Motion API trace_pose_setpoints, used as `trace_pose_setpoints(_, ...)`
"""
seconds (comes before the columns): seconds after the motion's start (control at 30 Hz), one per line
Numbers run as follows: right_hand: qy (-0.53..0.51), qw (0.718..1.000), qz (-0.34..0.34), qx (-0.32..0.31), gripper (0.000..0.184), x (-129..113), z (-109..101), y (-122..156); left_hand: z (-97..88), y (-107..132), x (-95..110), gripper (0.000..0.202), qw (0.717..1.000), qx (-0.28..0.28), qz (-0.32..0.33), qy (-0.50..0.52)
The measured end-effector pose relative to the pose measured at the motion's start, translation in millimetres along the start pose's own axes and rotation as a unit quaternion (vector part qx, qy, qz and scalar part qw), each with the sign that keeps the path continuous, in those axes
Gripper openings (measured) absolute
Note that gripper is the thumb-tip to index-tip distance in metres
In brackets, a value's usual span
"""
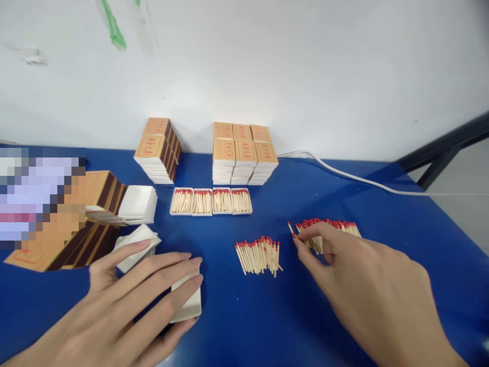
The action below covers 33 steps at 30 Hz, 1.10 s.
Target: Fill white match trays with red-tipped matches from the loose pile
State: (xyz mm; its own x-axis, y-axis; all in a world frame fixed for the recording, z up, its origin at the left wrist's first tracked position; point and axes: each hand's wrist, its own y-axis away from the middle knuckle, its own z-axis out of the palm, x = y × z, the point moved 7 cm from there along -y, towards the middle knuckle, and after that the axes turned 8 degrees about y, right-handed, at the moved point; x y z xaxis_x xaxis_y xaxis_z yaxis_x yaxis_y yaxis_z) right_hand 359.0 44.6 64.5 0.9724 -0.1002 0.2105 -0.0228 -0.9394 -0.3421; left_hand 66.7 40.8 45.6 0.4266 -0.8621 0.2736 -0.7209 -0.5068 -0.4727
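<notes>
My left hand [141, 300] reaches over an empty-looking white matchbox tray [191, 300], which sits between its thumb and fingers. Its little finger stretches across another white tray [138, 239] behind. My right hand [367, 280] has thumb and forefinger pinched on a match [290, 228] at the left end of a large heap of red-headed matches [347, 226]. Between the hands, a smaller loose bunch of matches [257, 256] lies on the blue table [229, 326], heads pointing away from me. The far ends of the pinched match are partly covered by the fingertips.
Four-sided white trays full of matches [212, 202] stand in a row. Stacked matchboxes [245, 150] and a second stack [156, 148] stand by the wall. More matchboxes [103, 191] and white trays [139, 201] are at left, beside a pixelated patch. A white cable [355, 179] crosses the back right.
</notes>
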Motion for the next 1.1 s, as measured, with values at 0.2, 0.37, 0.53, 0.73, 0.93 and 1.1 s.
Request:
trace_pose_setpoints(0.2,-0.053,0.998,0.007,-0.020,0.021,2,4,-3,-0.1,1,0,0.026,1.000,-0.012,0.006,0.001)
trace_pose_setpoints(0.37,-0.201,0.975,0.037,-0.084,0.029,0,4,-7,-0.4,1,1,0.027,1.000,-0.018,0.008,0.000)
trace_pose_setpoints(0.53,-0.290,0.944,0.071,-0.139,0.028,-10,8,-6,0.0,0,1,0.026,1.000,-0.007,0.007,0.002)
trace_pose_setpoints(0.73,-0.328,0.928,0.094,-0.152,0.030,-16,8,-3,-1.2,1,2,0.027,1.000,0.001,-0.004,-0.004)
trace_pose_setpoints(0.93,-0.271,0.954,0.047,-0.119,0.030,-10,4,-6,-1.1,2,1,0.027,1.000,0.000,0.001,-0.009)
trace_pose_setpoints(1.1,-0.226,0.970,-0.008,-0.094,0.020,-10,-1,-4,-0.5,3,1,0.027,1.000,-0.007,0.000,-0.005)
